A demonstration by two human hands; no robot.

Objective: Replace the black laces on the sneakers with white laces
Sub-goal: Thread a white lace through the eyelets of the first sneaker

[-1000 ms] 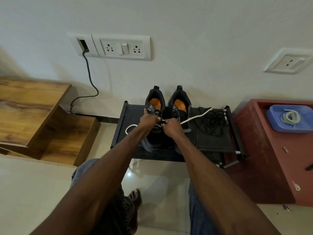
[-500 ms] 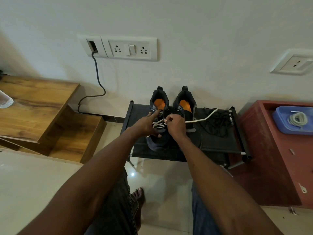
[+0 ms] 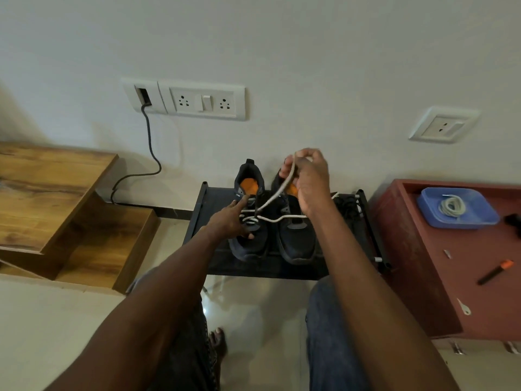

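Black rack (image 3: pixel 217 261), low, against the wall: two dark sneakers (image 3: pixel 249 235) (image 3: pixel 296 238) side by side, toes toward the viewer; tangle of black laces (image 3: pixel 348 207) at its right end. Red cabinet (image 3: pixel 423 263), right of the rack: blue tray (image 3: pixel 485 218) holding a coiled white lace (image 3: pixel 452 206); orange-capped marker (image 3: pixel 494 271); small pale bits

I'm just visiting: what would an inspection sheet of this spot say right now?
Surface: black rack, low, against the wall.
Job's things: left sneaker part-laced with the white lace; right sneaker unlaced; black laces heaped on the rack; spare white lace in the blue tray.
Clutter: marker on the red cabinet.
Hands: left hand steadies the left sneaker; right hand pulls the lace up.
Cables: grey cable from the wall socket.
Surroundings: wooden steps.
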